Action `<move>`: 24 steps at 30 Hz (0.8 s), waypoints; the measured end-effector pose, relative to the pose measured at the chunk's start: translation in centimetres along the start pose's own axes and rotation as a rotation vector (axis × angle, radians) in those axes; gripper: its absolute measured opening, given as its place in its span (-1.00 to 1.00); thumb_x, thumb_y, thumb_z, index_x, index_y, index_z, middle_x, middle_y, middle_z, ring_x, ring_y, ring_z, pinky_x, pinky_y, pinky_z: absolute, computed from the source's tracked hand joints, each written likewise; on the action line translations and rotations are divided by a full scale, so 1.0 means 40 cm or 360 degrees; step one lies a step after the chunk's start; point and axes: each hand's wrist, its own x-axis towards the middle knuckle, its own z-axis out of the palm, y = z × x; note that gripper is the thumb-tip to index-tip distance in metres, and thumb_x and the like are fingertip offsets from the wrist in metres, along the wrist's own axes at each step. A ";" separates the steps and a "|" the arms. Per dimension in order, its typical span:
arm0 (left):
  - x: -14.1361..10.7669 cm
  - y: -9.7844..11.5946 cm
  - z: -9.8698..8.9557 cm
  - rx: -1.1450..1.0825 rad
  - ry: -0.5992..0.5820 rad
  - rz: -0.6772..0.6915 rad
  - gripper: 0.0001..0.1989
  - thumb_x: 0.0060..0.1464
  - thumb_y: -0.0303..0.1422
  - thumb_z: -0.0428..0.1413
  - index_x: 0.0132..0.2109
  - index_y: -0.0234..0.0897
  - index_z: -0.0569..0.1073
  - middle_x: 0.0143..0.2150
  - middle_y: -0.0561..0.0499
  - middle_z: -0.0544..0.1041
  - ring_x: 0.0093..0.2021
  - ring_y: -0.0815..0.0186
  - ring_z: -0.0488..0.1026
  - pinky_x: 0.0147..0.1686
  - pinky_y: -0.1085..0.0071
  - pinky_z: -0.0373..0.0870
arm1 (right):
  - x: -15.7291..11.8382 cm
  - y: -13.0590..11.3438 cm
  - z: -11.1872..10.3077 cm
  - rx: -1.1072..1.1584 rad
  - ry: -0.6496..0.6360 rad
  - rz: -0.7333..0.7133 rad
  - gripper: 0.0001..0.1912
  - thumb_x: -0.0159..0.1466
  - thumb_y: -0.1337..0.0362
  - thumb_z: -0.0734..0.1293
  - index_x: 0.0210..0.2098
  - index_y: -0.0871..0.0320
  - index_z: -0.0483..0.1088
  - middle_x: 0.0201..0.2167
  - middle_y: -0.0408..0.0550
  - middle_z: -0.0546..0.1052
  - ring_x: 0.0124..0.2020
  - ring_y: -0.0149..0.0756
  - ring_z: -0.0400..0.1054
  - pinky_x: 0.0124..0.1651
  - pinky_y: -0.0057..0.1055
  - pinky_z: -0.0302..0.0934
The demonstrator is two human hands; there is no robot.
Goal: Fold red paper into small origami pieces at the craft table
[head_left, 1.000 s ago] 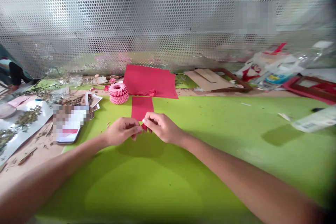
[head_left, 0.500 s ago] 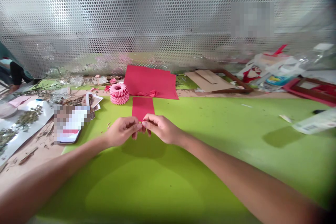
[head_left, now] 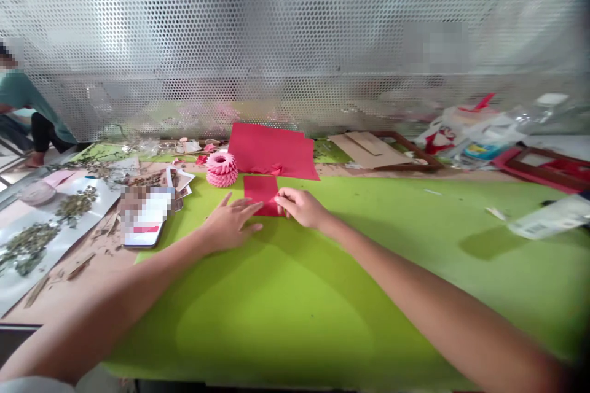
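A small red sheet of paper lies on the green table mat in front of me. My left hand is open, fingers spread, with its fingertips over the left side and near edge of that sheet. At its right edge my right hand is closed in a pinch. Whatever its fingertips hold is too small to make out. A stack of pink folded-paper pieces forming a ring stands just beyond my left hand. Larger red paper lies behind the small sheet, with small red folded bits on its front edge.
A phone and photo prints lie at left, near dried plant matter. Brown cardboard, plastic bags and a red-brown frame sit along the back right. A white bottle lies at right. Another person is at far left.
My hands, earlier pinched together around a tiny red piece, have come apart. The left has opened and spread; the right stays pinched beside the small sheet. The camera view has shifted slightly.
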 end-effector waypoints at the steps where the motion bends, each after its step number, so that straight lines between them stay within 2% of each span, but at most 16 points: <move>1: 0.000 0.001 0.002 0.0021 -0.0035 0.0071 -0.49 0.31 -0.09 -0.05 0.29 -0.20 0.28 0.24 -0.15 0.43 0.28 0.09 0.30 0.34 -0.08 -0.05 | 0.015 0.003 -0.011 -0.0014 0.0029 0.0016 -0.72 0.32 0.14 0.21 -0.45 0.14 0.33 -0.51 -0.13 0.53 -0.57 -0.40 0.35 -0.42 -0.46 0.19; 4: -0.001 0.007 -0.003 0.0033 -0.0038 0.0298 -0.63 0.27 -0.16 0.02 0.15 -0.12 0.44 0.11 -0.06 0.54 0.14 0.16 0.44 0.25 0.10 0.19 | 0.081 0.000 -0.060 -0.0087 0.0182 0.0096 -0.68 0.33 0.10 0.22 -0.47 0.15 0.33 -0.48 -0.07 0.56 -0.59 -0.42 0.33 -0.47 -0.48 0.16; 6: -0.003 0.011 -0.009 0.0021 -0.0012 0.0356 -0.66 0.26 -0.17 0.04 0.11 -0.13 0.48 0.07 -0.05 0.57 0.08 0.17 0.47 0.17 0.17 0.29 | 0.137 -0.002 -0.098 -0.0165 0.0298 0.0163 -0.67 0.33 0.10 0.23 -0.46 0.17 0.36 -0.44 -0.03 0.58 -0.58 -0.42 0.32 -0.47 -0.49 0.13; 8: -0.005 0.009 -0.011 0.0011 -0.0008 0.0304 -0.58 0.24 -0.14 0.05 0.17 -0.20 0.43 0.14 -0.10 0.52 0.14 0.13 0.43 0.19 0.15 0.28 | 0.184 0.001 -0.127 -0.0245 0.0363 0.0231 -0.67 0.36 0.12 0.22 -0.42 0.20 0.41 -0.44 -0.01 0.59 -0.61 -0.43 0.28 -0.48 -0.48 0.10; 10: -0.005 0.003 -0.007 0.0010 -0.0039 0.0213 -0.40 0.22 -0.05 0.05 0.29 -0.28 0.30 0.28 -0.17 0.38 0.27 0.06 0.30 0.26 0.08 0.17 | 0.206 0.010 -0.141 -0.0319 0.0331 0.0295 -0.65 0.37 0.13 0.22 -0.39 0.23 0.46 -0.52 0.00 0.57 -0.65 -0.42 0.25 -0.50 -0.46 0.08; 13: -0.003 -0.010 0.004 0.0022 -0.0091 0.0111 -0.21 0.20 0.08 0.00 0.39 -0.32 0.11 0.39 -0.22 0.18 0.40 0.01 0.08 0.36 -0.08 -0.09 | 0.175 0.021 -0.127 -0.0397 0.0265 0.0301 -0.62 0.40 0.12 0.17 -0.25 0.25 0.51 -0.50 0.01 0.60 -0.63 -0.37 0.31 -0.47 -0.44 0.14; 16: 0.002 -0.016 0.012 0.0046 -0.0105 0.0092 -0.22 0.20 0.12 -0.04 0.39 -0.26 0.11 0.36 -0.23 0.24 0.40 0.02 0.08 0.36 -0.14 -0.24 | 0.093 0.028 -0.085 -0.0460 0.0184 0.0192 -0.70 0.36 0.17 0.23 -0.09 0.20 0.50 -0.35 0.00 0.64 -0.46 -0.28 0.46 -0.33 -0.39 0.27; 18: 0.005 -0.014 0.012 0.0057 -0.0085 0.0103 -0.25 0.20 0.12 -0.04 0.38 -0.21 0.15 0.32 -0.23 0.32 0.37 0.03 0.16 0.36 -0.13 -0.22 | 0.040 0.032 -0.056 -0.0509 0.0159 0.0086 -0.68 0.34 0.17 0.26 0.01 0.14 0.46 -0.12 0.04 0.62 -0.17 -0.18 0.51 -0.10 -0.30 0.32; 20: 0.006 -0.010 0.011 0.0067 -0.0047 0.0107 -0.29 0.20 0.10 -0.02 0.35 -0.20 0.19 0.27 -0.22 0.38 0.32 0.04 0.24 0.36 -0.10 -0.16 | 0.005 0.039 -0.036 -0.0559 0.0100 -0.0015 -0.59 0.30 0.11 0.31 0.10 0.09 0.43 0.12 0.05 0.50 0.11 -0.07 0.39 0.14 -0.16 0.24; 22: 0.005 -0.006 0.008 0.0069 -0.0015 0.0113 -0.32 0.20 0.07 0.02 0.33 -0.20 0.24 0.23 -0.22 0.43 0.27 0.05 0.32 0.34 -0.07 -0.07 | -0.010 0.046 -0.028 -0.0625 -0.0001 -0.0083 -0.48 0.28 0.01 0.32 0.16 0.09 0.39 0.23 0.07 0.39 0.26 0.01 0.23 0.29 -0.05 0.09; 24: 0.005 -0.006 0.006 0.0054 0.0028 0.0131 -0.38 0.19 0.02 0.07 0.28 -0.20 0.31 0.16 -0.20 0.50 0.18 0.05 0.40 0.30 -0.03 0.06 | -0.013 0.050 -0.030 -0.0685 -0.0096 -0.0115 -0.39 0.31 -0.08 0.25 0.22 0.13 0.35 0.27 0.12 0.33 0.31 0.05 0.16 0.34 0.03 0.01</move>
